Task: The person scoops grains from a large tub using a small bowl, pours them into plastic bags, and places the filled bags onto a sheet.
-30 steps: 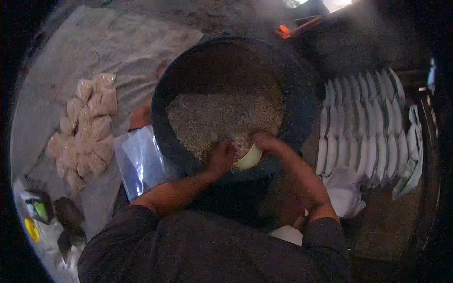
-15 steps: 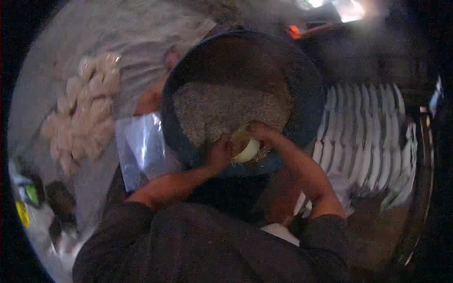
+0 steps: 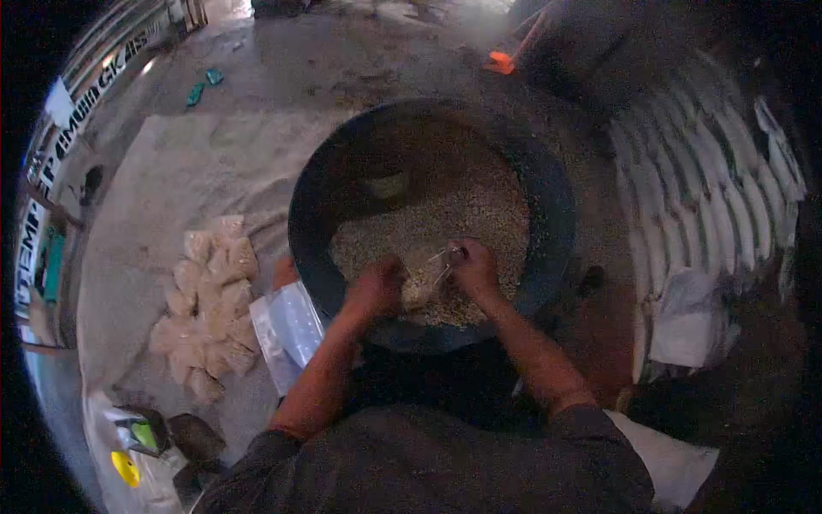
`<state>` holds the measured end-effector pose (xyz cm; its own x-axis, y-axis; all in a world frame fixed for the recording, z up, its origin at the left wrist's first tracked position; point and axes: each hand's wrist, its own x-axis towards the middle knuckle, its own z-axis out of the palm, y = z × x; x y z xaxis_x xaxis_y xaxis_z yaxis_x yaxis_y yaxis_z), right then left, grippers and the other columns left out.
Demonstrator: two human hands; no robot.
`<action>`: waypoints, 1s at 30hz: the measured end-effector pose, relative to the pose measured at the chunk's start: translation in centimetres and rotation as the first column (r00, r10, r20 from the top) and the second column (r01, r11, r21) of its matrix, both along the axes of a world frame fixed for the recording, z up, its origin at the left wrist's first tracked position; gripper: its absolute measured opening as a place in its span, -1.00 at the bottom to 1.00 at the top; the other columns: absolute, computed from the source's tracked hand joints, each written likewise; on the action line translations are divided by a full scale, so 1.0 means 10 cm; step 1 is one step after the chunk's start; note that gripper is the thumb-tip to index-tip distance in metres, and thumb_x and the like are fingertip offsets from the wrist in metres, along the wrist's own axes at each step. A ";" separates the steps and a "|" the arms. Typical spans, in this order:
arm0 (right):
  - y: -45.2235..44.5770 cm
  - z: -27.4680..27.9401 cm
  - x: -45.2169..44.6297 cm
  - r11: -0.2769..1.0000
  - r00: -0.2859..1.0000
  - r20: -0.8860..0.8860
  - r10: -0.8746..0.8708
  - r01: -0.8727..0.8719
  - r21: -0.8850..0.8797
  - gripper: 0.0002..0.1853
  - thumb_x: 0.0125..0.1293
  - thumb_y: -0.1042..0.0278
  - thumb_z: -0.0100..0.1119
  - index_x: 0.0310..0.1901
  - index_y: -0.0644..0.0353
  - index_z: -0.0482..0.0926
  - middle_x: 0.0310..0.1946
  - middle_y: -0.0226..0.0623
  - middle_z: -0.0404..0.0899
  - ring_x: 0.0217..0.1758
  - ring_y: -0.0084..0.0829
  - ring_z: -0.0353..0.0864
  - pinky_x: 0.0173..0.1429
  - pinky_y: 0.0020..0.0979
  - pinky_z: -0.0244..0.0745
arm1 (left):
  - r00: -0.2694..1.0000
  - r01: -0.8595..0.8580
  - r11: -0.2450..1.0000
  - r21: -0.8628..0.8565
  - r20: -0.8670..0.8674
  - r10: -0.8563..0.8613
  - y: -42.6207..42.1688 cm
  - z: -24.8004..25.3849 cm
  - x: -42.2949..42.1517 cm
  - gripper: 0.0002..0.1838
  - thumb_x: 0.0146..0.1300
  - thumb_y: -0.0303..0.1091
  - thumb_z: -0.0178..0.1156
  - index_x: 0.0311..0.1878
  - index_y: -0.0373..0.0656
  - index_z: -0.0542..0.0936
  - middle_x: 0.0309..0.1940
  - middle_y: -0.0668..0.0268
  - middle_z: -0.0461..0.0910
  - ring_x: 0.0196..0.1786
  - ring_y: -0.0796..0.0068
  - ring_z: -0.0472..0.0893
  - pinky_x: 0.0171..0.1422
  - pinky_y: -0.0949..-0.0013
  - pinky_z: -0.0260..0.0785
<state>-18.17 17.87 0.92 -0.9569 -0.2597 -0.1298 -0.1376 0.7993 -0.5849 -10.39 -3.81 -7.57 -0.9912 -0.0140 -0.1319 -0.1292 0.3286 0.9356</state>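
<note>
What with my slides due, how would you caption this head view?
Left hand and right hand at a clear bag of grain in a round tub.

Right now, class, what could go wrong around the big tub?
The clear bag between the left hand and right hand could slip or tip, though spilled grain would probably land in the tub. The flat plastic bags lie close to the left forearm, so an elbow swing might knock them away.
</note>
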 end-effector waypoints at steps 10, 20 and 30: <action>0.12 0.03 0.07 -0.136 0.977 0.122 -0.174 0.099 -0.986 -0.60 0.50 0.24 0.16 0.25 0.24 0.42 -0.04 -0.27 0.54 0.00 -0.36 0.60 0.06 -0.18 0.62 | 0.716 -0.102 0.991 0.088 -0.684 0.135 0.63 1.13 -0.61 -0.70 0.18 -0.52 0.34 0.01 -0.21 0.66 -0.12 0.18 0.70 0.04 0.28 0.70 0.17 0.32 0.51; -0.66 0.00 0.36 -0.026 0.716 0.623 0.314 0.663 -0.748 -0.39 0.53 -0.21 -0.08 0.28 0.19 0.40 0.08 -0.16 0.53 0.14 -0.18 0.57 0.26 -0.08 0.54 | 0.747 -0.189 0.822 0.538 -0.464 0.476 0.08 1.06 0.01 -0.69 0.24 -0.45 0.37 0.07 -0.16 0.67 0.03 0.23 0.66 0.11 0.39 0.61 0.27 0.35 0.42; -2.49 -0.33 -1.29 0.008 0.867 0.489 0.095 0.491 -0.871 -0.32 0.50 -0.22 -0.02 0.39 0.19 0.34 0.37 -0.10 0.39 0.41 -0.08 0.36 0.47 -0.03 0.25 | 0.856 -0.517 0.647 -0.561 -0.338 0.391 -2.22 1.36 0.48 -0.71 0.15 -0.41 0.32 -0.02 -0.09 0.67 -0.10 0.08 0.67 -0.02 -0.02 0.66 0.04 0.14 0.52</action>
